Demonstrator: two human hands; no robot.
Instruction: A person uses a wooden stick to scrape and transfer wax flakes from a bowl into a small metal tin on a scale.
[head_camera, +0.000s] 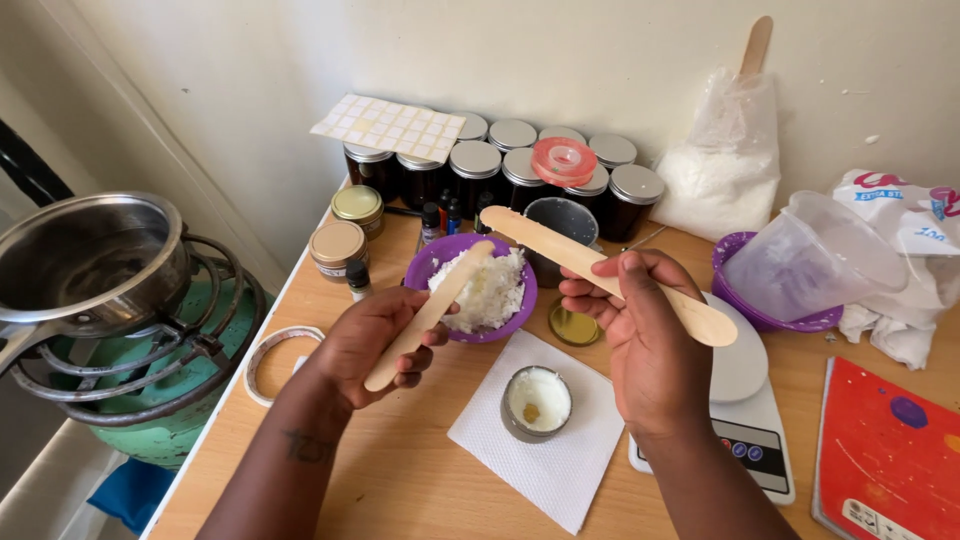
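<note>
- The left hand (378, 340) is closed around a wooden stick (430, 315), fingers wrapped about its lower half; the stick's upper end rests in the white flakes of the purple bowl (425, 265).
- The right hand (640, 335) pinches a second, longer stick (600, 272) between thumb and fingers near its middle; this stick slants across above the table, one end over the dark cup (562, 222) behind the bowl, the other over the scale (745, 400).
- The two sticks are apart, not touching.
- Below and between the hands, a small tin (536, 403) with pale wax sits on a white napkin (560, 460); a gold lid (574, 325) lies just beside the bowl.
- Behind the bowl stand dark jars (475, 172) with silver lids, a sheet of labels (390, 127) and a pink tape roll (563, 160) lying on top of them.
- To the left, two gold-lidded jars (345, 228) and small dropper bottles (440, 218).
- To the right, a clear jug (815, 255) lies in another purple bowl (730, 262), near a bag of white flakes (725, 165).
- A steel pot (95, 255) sits on a burner off the table's left edge.
</note>
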